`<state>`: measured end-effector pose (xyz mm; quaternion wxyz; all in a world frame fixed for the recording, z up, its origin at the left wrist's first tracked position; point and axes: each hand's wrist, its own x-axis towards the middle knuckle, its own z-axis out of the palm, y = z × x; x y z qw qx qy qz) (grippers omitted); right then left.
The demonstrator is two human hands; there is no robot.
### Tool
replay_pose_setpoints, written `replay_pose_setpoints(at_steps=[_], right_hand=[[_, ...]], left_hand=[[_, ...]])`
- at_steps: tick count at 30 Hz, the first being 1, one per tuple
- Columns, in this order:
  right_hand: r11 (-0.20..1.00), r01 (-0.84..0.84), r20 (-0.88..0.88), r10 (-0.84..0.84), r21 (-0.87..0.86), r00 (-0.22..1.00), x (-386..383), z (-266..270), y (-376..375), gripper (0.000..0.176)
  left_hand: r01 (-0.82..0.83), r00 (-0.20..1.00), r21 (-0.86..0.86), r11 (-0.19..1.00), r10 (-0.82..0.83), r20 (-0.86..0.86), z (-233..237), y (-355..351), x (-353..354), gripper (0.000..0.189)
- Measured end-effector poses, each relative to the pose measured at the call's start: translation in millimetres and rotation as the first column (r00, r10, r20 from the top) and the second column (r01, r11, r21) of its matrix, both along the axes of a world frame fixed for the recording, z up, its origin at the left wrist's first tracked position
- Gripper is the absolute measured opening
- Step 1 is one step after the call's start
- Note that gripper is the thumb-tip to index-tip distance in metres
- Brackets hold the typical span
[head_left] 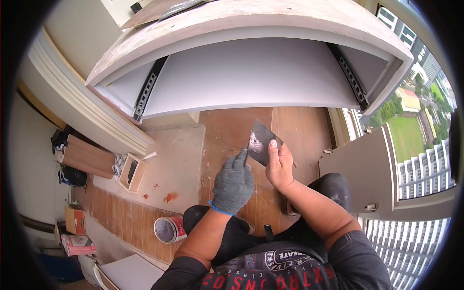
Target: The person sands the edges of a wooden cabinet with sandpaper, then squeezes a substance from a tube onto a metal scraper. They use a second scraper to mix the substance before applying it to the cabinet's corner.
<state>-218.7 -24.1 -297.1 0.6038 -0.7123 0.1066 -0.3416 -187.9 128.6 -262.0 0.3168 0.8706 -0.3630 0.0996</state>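
Note:
My left hand (234,181), in a grey knit glove with a blue cuff edge, is closed on a putty knife (248,153) seen nearly edge-on, its handle hidden in the fist. My bare right hand (279,164) grips a dark flat metal plate (263,137), thumb on top and fingers beneath. Pinkish-white putty (255,142) lies on the plate's left part, right by the knife. Both hands are in front of my body, below the front edge of a white cabinet (251,72).
Metal slide rails (150,87) line the cabinet's inner sides. A paint bucket (169,229) stands by my left knee on the wood floor. A small wooden box (133,173) and a brown panel (89,157) lie further left. At right are a pale panel (360,171) and windows.

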Motion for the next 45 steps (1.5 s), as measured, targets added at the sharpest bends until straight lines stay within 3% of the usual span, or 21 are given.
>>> replay_pose_setpoints(at_steps=[3, 9, 11, 14, 17, 18, 19, 21, 24, 28, 33, 34, 36, 39, 41, 45], right_hand=[[0.993, 0.109, -0.142, -0.103, 0.034, 0.985, -22, 3, -12, 0.041], [0.975, 0.211, -0.003, -0.211, 0.074, 0.977, -53, -16, -18, 0.041], [0.979, 0.189, 0.069, -0.194, 0.082, 0.979, -56, -3, -11, 0.042], [0.982, 0.159, 0.085, -0.168, 0.103, 0.982, -60, 1, -6, 0.042], [0.992, 0.079, 0.038, -0.083, 0.094, 0.996, -55, 4, -8, 0.041], [0.995, 0.046, 0.012, -0.047, 0.09, 0.999, -54, 3, -8, 0.041], [0.97, -0.045, 0.03, 0.039, 0.241, 0.999, -49, -2, -13, 0.038], [0.824, -0.206, 0.092, 0.186, 0.527, 0.978, -38, -16, -21, 0.036], [0.351, -0.322, 0.191, 0.358, 0.879, 0.914, -39, 6, -18, 0.034], [0.182, -0.329, 0.267, 0.299, 0.927, 0.916, -44, 5, -39, 0.038], [0.237, -0.343, 0.287, 0.242, 0.909, 0.927, -52, 11, -73, 0.038], [0.254, -0.346, 0.299, 0.207, 0.903, 0.932, -51, 11, -77, 0.038], [0.433, -0.264, 0.24, 0.11, 0.862, 0.964, -46, -2, -85, 0.037], [0.656, -0.037, 0.068, -0.022, 0.754, 0.997, -44, -16, -78, 0.037], [0.836, 0.126, -0.059, -0.112, 0.534, 0.992, -43, -19, -73, 0.043], [0.957, 0.184, -0.105, -0.163, 0.224, 0.981, -45, -18, -70, 0.047]], left_hand=[[0.147, 0.989, -0.044, 0.988, -0.147, -0.011, 2, -13, -13, 0.038], [0.226, 0.974, -0.053, 0.973, -0.226, 0.003, 3, -25, -36, 0.041], [0.147, 0.989, -0.082, 0.986, -0.144, 0.036, 6, -20, -33, 0.041], [0.2, 0.979, 0.042, 0.979, -0.198, -0.059, 28, -14, -57, 0.041], [0.078, 0.996, 0.099, 0.992, -0.081, 0.032, 23, 0, -41, 0.039], [0.101, 0.987, 0.074, 0.992, -0.109, 0.119, 26, 10, -38, 0.039], [0.125, 0.969, 0.051, 0.991, -0.133, 0.206, 29, 19, -35, 0.039], [0.147, 0.944, 0.02, 0.989, -0.146, 0.297, 36, 25, -31, 0.039], [0.162, 0.941, 0.043, 0.986, -0.167, 0.293, 42, 23, -36, 0.041], [0.164, 0.915, 0.145, 0.976, -0.206, 0.346, 17, 0, -40, 0.048], [0.171, 0.88, 0.32, 0.932, -0.29, 0.375, -1, -4, -15, 0.056], [0.125, 0.888, 0.286, 0.95, -0.236, 0.395, -4, -5, -13, 0.058], [0.04, 0.896, 0.224, 0.974, -0.134, 0.423, -11, -7, -13, 0.062], [0.136, 0.87, 0.272, 0.953, -0.246, 0.427, 11, -38, -48, 0.061], [0.117, 0.883, 0.33, 0.937, -0.25, 0.398, -1, -50, -54, 0.061], [0.094, 0.885, 0.369, 0.925, -0.247, 0.395, -11, -56, -54, 0.058]])
